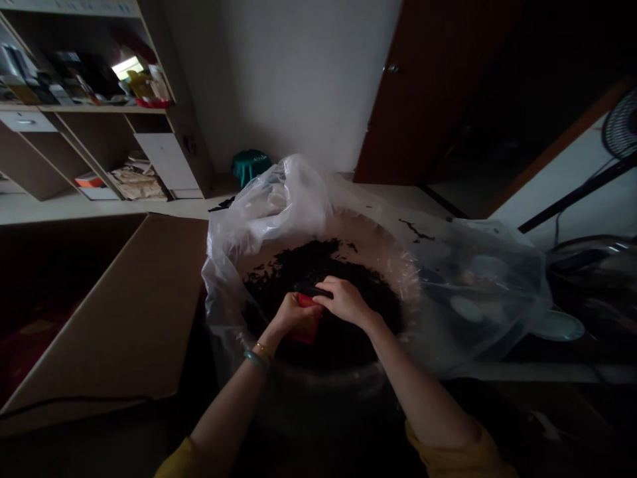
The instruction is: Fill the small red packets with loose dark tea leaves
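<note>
Left hand (288, 313) is closed around a red packet (304, 332), its thumb lying across the upper front; the packet's print is too dark and blurred to read. Right hand (344, 300), just beside it, has its fingers curled tightly on a black tool (304, 290) that lies across the packet's top edge; whatever marking that tool bears is too small to tell. Below and around both hands spread dark leaves (371, 292), piled inside a clear bag (298, 206) whose crumpled rim rises beyond them. On the left wrist sit a green bangle (255, 359) and a gold bracelet (261, 348).

Well beyond the left hand stands a green bin (251, 166) with pale lettering on its upper side, too blurred to spell out. To the left of that hand is an open cardboard box (149, 312), and farther off in that direction a cluttered shelf (107, 108). Right of the right hand lies more clear plastic (438, 325), and well apart on that side stands a fan (622, 126).
</note>
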### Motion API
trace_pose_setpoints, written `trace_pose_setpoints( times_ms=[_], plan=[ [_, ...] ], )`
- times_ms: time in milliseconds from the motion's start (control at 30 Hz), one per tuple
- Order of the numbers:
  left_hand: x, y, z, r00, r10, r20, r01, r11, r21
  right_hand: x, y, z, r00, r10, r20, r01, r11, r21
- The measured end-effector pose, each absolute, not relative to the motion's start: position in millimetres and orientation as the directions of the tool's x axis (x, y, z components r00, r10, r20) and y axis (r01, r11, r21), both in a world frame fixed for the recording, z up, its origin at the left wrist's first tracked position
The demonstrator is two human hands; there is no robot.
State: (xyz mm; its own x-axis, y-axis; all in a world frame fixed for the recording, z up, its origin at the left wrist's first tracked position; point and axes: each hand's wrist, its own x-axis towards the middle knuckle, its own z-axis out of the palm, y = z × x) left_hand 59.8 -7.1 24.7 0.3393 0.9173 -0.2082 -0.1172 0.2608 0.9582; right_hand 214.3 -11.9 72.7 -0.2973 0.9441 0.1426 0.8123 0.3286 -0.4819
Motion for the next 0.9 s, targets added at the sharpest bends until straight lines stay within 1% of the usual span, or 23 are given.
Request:
trace_pose_setpoints(
  times_ms=[200, 767, 900],
  plan=[
    [60, -6, 22, 0.342, 0.914, -0.217, -0.118, 0.271, 0.955, 215, -13, 73, -0.306, 0.944, 0.123, 0.820, 0.327, -0.470],
    [59, -6, 17, 0.371, 0.900, -0.230, -0.115, 0.290, 0.950, 217, -11, 64, -0.296, 0.941, 0.162, 0.814, 0.337, -0.473],
    [58, -5, 16, 0.300, 0.924, -0.239, -0.105, 0.280, 0.954, 221, -9, 62, -0.289, 0.941, 0.176, 0.803, 0.338, -0.491]
  ],
)
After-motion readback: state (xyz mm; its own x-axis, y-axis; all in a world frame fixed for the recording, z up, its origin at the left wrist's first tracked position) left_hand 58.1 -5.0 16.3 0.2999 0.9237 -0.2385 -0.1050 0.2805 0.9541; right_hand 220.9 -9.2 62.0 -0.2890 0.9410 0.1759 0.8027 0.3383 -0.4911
